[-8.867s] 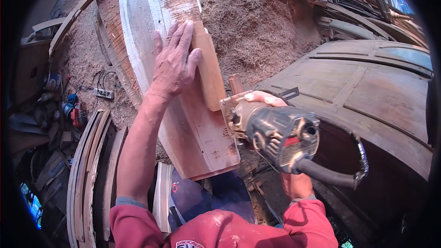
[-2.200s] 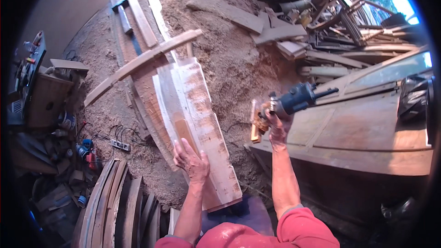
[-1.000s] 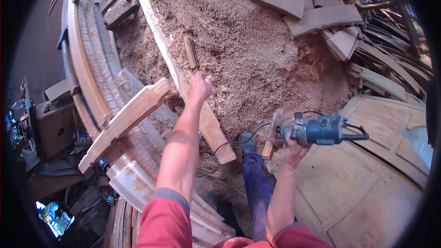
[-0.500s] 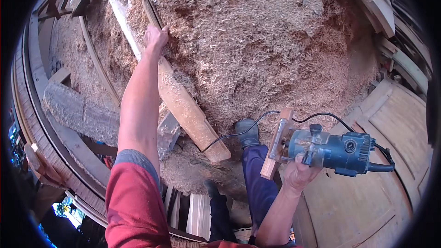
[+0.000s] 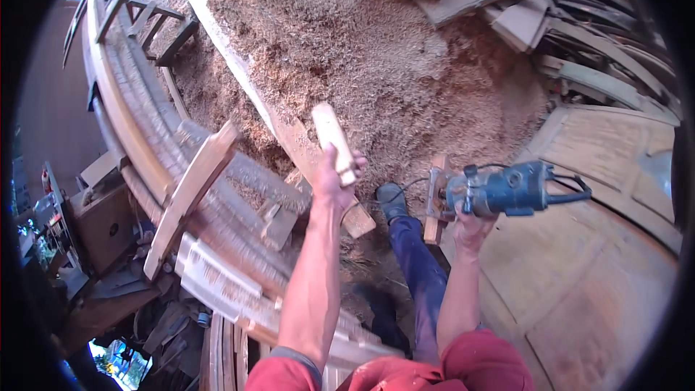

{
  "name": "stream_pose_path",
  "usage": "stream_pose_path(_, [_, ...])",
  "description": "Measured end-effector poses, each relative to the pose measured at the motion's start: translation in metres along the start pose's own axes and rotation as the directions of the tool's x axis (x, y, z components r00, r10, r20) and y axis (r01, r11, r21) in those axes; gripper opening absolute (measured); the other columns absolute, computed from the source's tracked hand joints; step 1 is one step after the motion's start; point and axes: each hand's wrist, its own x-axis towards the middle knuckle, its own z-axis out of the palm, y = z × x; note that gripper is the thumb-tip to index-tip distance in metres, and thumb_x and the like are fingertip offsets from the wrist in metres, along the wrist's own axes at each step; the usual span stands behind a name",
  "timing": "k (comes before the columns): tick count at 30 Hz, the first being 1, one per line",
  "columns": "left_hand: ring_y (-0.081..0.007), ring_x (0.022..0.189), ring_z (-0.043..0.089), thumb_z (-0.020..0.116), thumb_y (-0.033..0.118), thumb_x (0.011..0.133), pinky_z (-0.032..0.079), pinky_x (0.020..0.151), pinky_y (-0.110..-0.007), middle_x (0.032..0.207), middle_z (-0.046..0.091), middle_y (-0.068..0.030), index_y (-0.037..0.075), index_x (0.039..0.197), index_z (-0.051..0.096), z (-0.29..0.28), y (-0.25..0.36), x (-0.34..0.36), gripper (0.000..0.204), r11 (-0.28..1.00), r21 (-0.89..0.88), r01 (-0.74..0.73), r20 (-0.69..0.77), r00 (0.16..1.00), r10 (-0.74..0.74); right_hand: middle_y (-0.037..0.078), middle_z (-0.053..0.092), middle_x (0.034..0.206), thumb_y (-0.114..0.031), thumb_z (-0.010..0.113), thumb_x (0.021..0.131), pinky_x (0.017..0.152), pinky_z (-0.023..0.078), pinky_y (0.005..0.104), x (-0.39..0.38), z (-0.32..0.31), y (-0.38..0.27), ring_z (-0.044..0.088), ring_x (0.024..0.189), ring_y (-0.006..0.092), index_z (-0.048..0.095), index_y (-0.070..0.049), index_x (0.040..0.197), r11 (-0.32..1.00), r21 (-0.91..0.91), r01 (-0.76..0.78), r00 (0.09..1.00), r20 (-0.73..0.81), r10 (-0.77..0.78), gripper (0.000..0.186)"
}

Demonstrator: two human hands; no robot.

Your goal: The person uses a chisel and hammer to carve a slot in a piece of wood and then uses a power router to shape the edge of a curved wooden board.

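At far left, the scrap heap (image 5: 163,322) sank into shadow, its pieces hard to make out. A curved piece of wood (image 5: 192,199) crossed in front of a long beam (image 5: 127,116), hiding part of it. Near the middle, the left hand (image 5: 334,185) had its fingers curled around a wooden block (image 5: 331,134), pale, narrow and tilted, its lower part covered by the grip. Behind, a long board (image 5: 235,65) was partly blocked by that hand; shavings (image 5: 405,65) spread beyond. Rightward stood a boot (image 5: 392,199). The right hand (image 5: 474,228) clasped a blue power tool (image 5: 499,190) from below, some fingers hidden, with a wood strip (image 5: 433,232) at the tool's base. The panelled door (image 5: 579,268) beneath ran into the dark rim.
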Motion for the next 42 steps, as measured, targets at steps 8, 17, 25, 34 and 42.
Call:
stream_pose_path(8, [-0.0241,0.086,0.065,0.063,0.040,0.102,0.054,0.079,-0.039,0.097,0.067,-0.0149,-0.002,0.124,0.056,-0.113,-0.051,-0.326,0.048,0.726,0.555,-0.407,0.144,0.906,0.398,0.012,0.065,0.122,-0.004,0.083,0.074,0.104,0.049,0.0368,-0.078,-0.019,-0.140,0.066,0.110,0.0235,0.050,0.000,0.135,0.986,-0.032,0.163,0.977,0.142,-0.156,0.070])
stream_pose_path(17, [-0.0492,0.101,0.063,0.071,0.039,0.094,0.051,0.083,-0.054,0.113,0.062,-0.0284,-0.003,0.118,0.054,-0.237,-0.190,-0.401,0.052,0.497,0.759,-0.420,-0.204,0.571,0.795,0.008,0.071,0.115,-0.009,0.087,0.072,0.097,0.050,0.0369,-0.231,-0.063,-0.187,0.066,0.107,0.0187,0.070,0.001,0.112,0.882,-0.052,0.469,0.867,0.216,-0.448,0.045])
stream_pose_path(25, [-0.0462,0.091,0.067,0.071,0.035,0.093,0.057,0.079,-0.052,0.109,0.059,-0.0259,-0.003,0.142,0.044,-0.269,-0.173,-0.387,0.067,0.127,0.937,-0.325,0.062,0.513,0.856,0.008,0.069,0.116,-0.014,0.091,0.068,0.100,0.050,0.0415,-0.271,-0.133,-0.166,0.066,0.109,0.0235,0.065,-0.001,0.121,0.613,-0.350,0.709,0.705,0.382,-0.598,0.060])
stream_pose_path(34, [-0.0430,0.085,0.069,0.054,0.019,0.101,0.057,0.073,-0.051,0.112,0.065,-0.0240,0.008,0.144,0.049,-0.231,-0.166,-0.318,0.045,-0.061,0.893,-0.447,0.216,0.304,0.928,0.010,0.069,0.121,-0.022,0.082,0.079,0.110,0.045,0.0421,-0.310,-0.177,-0.118,0.063,0.119,0.0249,0.063,-0.004,0.126,0.775,-0.249,0.580,0.651,0.714,-0.258,0.053])
stream_pose_path(42, [-0.0369,0.097,0.064,0.054,0.017,0.096,0.048,0.085,-0.050,0.109,0.067,-0.0159,0.011,0.136,0.056,-0.216,-0.173,-0.307,0.040,-0.097,0.876,-0.472,0.236,0.243,0.941,0.017,0.055,0.134,-0.009,0.077,0.087,0.099,0.054,0.0397,-0.331,-0.153,-0.105,0.062,0.115,0.0271,0.047,-0.012,0.139,0.945,0.318,0.076,0.490,0.814,-0.313,0.060])
